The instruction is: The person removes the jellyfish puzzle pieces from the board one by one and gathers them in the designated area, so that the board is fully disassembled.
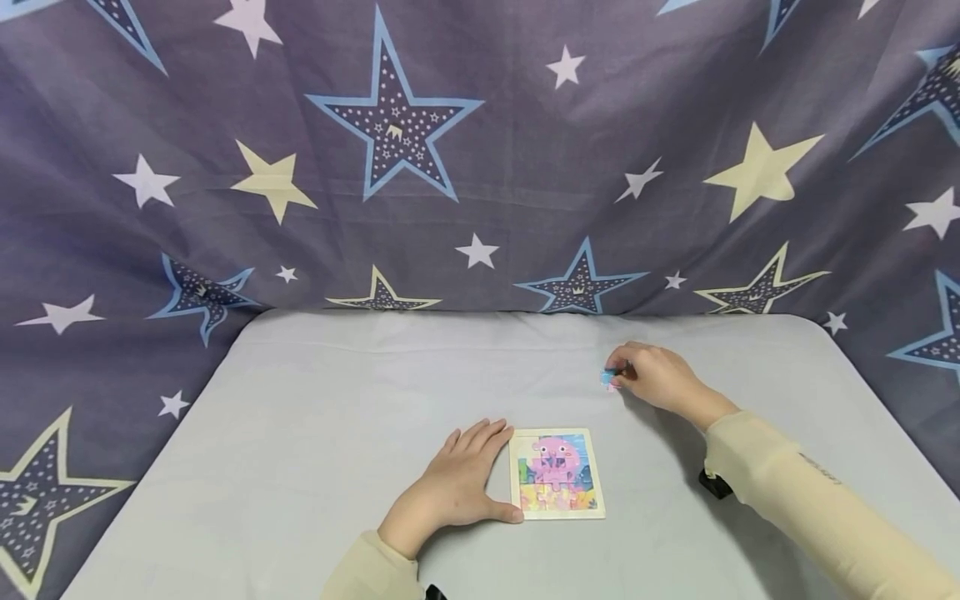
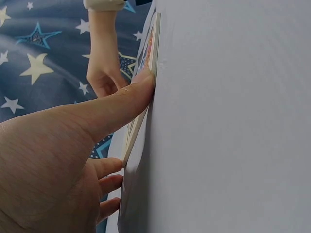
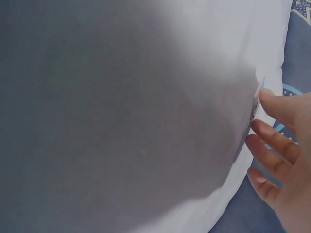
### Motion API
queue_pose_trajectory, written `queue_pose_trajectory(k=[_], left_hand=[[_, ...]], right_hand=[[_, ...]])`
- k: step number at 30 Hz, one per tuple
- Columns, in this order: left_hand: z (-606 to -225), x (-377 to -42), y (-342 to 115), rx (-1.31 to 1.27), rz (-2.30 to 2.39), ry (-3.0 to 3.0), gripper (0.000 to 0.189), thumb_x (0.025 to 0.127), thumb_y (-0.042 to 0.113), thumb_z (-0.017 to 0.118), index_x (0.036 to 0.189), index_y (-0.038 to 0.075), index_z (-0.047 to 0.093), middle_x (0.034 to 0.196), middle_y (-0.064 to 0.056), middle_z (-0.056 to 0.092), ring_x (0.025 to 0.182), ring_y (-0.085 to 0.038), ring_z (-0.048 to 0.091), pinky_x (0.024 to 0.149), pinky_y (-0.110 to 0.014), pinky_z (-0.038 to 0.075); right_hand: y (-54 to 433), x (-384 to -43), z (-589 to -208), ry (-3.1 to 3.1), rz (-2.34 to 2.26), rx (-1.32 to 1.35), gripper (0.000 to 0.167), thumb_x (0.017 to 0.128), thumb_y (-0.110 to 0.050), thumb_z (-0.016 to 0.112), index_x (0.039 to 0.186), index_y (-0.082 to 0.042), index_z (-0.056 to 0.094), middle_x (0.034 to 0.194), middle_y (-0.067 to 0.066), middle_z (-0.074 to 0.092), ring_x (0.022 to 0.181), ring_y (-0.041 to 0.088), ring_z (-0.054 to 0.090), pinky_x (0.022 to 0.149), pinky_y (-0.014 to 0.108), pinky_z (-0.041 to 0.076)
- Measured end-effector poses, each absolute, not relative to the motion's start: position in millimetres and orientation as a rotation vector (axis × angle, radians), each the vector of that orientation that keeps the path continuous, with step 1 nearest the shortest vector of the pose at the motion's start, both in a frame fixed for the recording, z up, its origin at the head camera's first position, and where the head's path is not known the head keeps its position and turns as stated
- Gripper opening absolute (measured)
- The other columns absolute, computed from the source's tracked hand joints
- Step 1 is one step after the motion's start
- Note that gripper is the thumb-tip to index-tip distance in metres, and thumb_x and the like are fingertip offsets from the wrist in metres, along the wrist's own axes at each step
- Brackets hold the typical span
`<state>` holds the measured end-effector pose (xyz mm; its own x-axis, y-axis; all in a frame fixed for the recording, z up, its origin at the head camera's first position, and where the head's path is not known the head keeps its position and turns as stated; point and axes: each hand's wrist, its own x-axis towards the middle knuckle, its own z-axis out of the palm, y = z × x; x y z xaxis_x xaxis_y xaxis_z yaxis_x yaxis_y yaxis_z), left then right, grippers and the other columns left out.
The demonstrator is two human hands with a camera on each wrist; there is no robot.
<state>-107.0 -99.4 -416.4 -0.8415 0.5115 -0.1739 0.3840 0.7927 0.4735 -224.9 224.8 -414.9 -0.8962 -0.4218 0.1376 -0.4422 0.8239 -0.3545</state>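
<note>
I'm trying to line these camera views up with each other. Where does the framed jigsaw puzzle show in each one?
Head: the framed jigsaw puzzle is below and slightly right of centre, beside the left hand.
Left wrist: upper middle, seen nearly edge-on, partly behind that hand.
Right wrist: not in it.
Shared landmark: the star-print cloth, visible in all three views.
</note>
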Motion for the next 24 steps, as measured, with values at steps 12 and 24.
queue_pose_trajectory(k=[12, 24], left_hand=[[-419.4, -107.9, -100.0, 0.691, 0.621, 2.691, 0.108, 0.073, 0.059, 0.080, 0.155, 0.009, 0.032, 0.160, -0.008, 0.028, 0.149, -0.030, 0.020, 0.117, -0.058, 0.015], [-417.4, -107.6, -99.0, 0.700, 0.610, 2.689, 0.106, 0.074, 0.059, 0.079, 0.154, 0.008, 0.032, 0.160, -0.008, 0.028, 0.148, -0.030, 0.020, 0.117, -0.059, 0.016]], right_hand=[[202.1, -204.3, -404.6, -2.835, 0.636, 0.874, 0.015, 0.084, -0.009, 0.079, 0.096, -0.013, 0.072, 0.092, -0.003, 0.069, 0.077, 0.011, 0.061, 0.071, 0.036, 0.054], [169.0, -178.5, -402.1, -2.782, 0.686, 1.098, 0.014, 0.085, -0.012, 0.078, 0.097, -0.017, 0.072, 0.094, -0.009, 0.068, 0.079, 0.008, 0.061, 0.069, 0.027, 0.053]])
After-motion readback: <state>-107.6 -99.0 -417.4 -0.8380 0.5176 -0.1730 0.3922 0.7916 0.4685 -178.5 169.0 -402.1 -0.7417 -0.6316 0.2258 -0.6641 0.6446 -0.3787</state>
